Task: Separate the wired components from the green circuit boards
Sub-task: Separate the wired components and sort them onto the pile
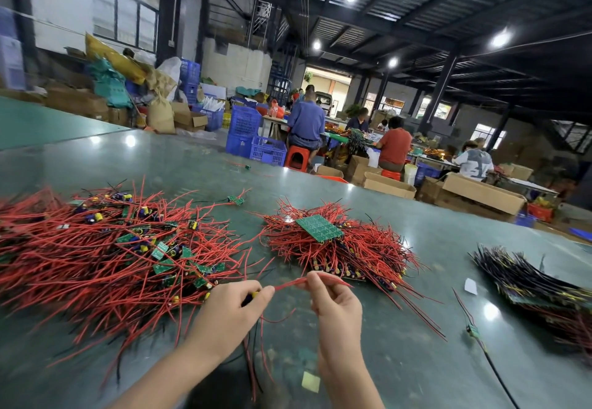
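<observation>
Near the camera, both hands, left [235, 304] and right [333, 303], pinch one thin red wire [290, 283] stretched left-right between them above the counter [416, 360].

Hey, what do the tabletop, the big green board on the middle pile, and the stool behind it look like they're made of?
Tabletop: smooth, glossy green sheet, maybe coated or laminate; it mirrors the ceiling lights.
Green board: rigid flat printed circuit panel, likely fibreglass laminate, matt green with fine dotted rows.
Stool: probably moulded plastic, uniform orange-red with a slight sheen.
</observation>
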Demonstrator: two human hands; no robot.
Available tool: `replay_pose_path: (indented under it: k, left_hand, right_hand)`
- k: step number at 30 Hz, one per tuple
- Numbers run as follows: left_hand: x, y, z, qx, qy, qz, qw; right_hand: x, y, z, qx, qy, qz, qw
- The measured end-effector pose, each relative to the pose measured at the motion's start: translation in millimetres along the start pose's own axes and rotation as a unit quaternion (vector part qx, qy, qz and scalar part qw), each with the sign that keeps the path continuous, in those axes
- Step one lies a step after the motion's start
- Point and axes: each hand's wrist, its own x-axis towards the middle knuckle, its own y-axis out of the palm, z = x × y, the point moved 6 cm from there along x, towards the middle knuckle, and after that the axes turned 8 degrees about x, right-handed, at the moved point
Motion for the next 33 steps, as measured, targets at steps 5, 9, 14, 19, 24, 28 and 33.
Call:
replay_pose_path:
  k: [5, 9, 14, 19, 24, 28, 33]
  left_hand:
    - [1, -4, 6, 0.058, -0.027, -0.036, 0.997]
    - [3, -8, 10, 0.054, -0.043, -0.050, 0.996]
    - [2, -8, 6, 0.036, -0.037, -0.055, 0.997]
    - [4, -14, 4, 0.025, -0.035, -0.061, 0.997]
    - [2, -14, 4, 0.073, -0.025, -0.061, 0.995]
    - [1, -14, 5, 0.102, -0.027, -0.068, 0.992]
    - [0, -10, 6, 0.183, -0.033, -0.074, 0.980]
  right_hand:
    - [-6, 8, 10, -0.075, -0.079, 0.030, 0.994]
    - [0, 0, 12, -0.066, -0.081, 0.005, 0.994]
    - [9, -5, 19, -0.154, -0.082, 0.042, 0.984]
    - [13, -7, 19, -0.165, -0.049, 0.077, 0.982]
    - [13, -10, 2, 0.079, 0.090, 0.024, 0.992]
    - [14, -12, 1, 0.094, 0.106, 0.013, 0.990]
    - [13, -15, 23, -0.178, -0.080, 0.003, 0.981]
